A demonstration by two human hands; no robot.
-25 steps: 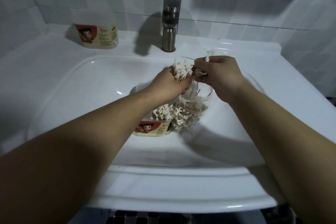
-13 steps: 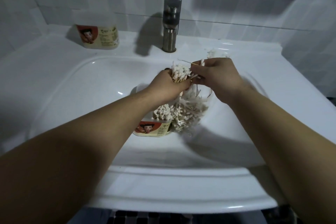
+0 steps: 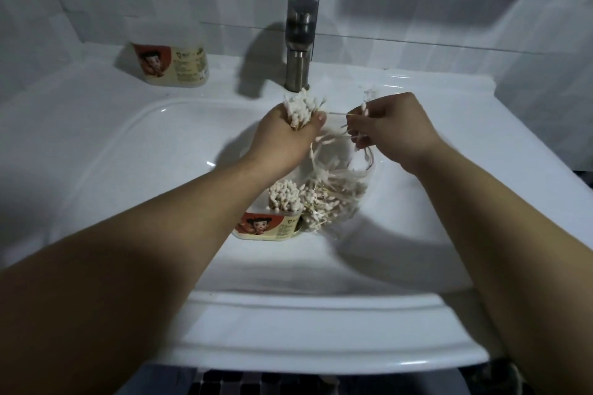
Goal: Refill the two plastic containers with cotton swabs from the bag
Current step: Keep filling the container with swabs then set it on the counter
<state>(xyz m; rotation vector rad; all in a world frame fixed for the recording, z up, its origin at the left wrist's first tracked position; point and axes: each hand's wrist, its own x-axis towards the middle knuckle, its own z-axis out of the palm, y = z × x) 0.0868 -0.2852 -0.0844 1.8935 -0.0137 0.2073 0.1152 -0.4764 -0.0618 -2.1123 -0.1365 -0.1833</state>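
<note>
- Left hand (image 3: pixel 282 141): centre of scene, fist curled round swab bunch (image 3: pixel 301 107), thumb on the right side.
- Right hand (image 3: pixel 393 128): just right of left hand, not touching it, fingers curled, pinching loose swabs (image 3: pixel 364 107).
- Both forearms bare, reaching from near to far, converging.

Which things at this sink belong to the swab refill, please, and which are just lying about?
Job: swab bundle gripped by the left hand; few swabs pinched by the right hand; clear bag; container in the basin; container on the ledge.
Not part of it: faucet; sink.
</note>
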